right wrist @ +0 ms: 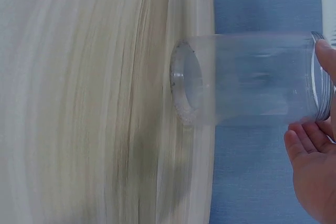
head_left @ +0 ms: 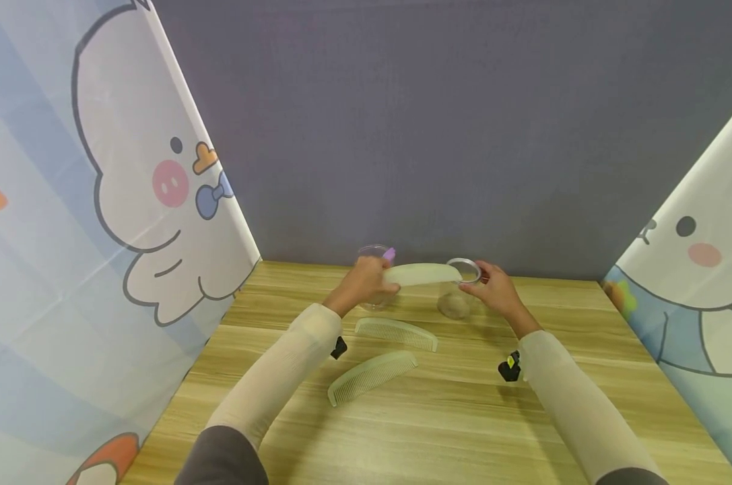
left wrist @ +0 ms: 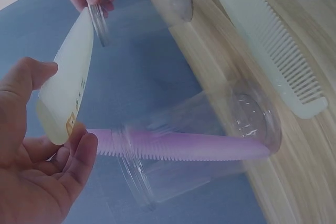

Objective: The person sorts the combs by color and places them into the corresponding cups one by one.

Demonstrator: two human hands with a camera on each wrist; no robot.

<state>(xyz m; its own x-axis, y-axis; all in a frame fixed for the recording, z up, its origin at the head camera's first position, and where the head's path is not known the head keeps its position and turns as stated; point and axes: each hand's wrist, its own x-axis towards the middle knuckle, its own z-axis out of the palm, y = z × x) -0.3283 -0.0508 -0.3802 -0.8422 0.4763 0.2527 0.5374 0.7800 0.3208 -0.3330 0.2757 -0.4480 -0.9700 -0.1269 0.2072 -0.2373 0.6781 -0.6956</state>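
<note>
Your left hand (head_left: 366, 279) has a pale green comb (head_left: 423, 273) pinched at one end between thumb and fingers, and it's held up level over the worktop (head_left: 462, 417) with its far tip right at the mouth of the clear jar (head_left: 459, 289). The comb is a long, slightly curved bit of milky translucent plastic; the left wrist view shows some small gold print near the held end. Your right hand (head_left: 499, 289) has its fingers on the jar's rim, steadying it where it stands near the back wall. The jar is see-through plastic with a threaded neck.

Just behind your left hand there's a second clear jar (left wrist: 210, 140) with a purple comb (left wrist: 178, 146) sticking out of it. Two more pale green combs (head_left: 396, 333) lie flat on the wood between your forearms, close together.
</note>
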